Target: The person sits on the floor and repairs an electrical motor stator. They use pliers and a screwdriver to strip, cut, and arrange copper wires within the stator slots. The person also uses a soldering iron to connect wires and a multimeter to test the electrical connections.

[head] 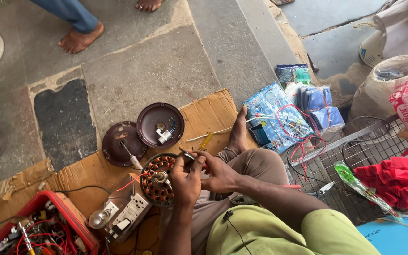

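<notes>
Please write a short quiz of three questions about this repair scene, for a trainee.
1. True or false: both hands, left hand and right hand, meet at a small metal tool.
2. Which lies beside the left hand? A) copper-wound motor stator B) kettle C) book
3. What colour is the tray of wires at lower left?

Key: 1 true; 2 A; 3 red.

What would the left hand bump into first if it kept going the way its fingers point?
Probably the left hand would meet the round brown cover with a white part inside, just beyond the copper-wound motor core, though depth is unclear.
</notes>
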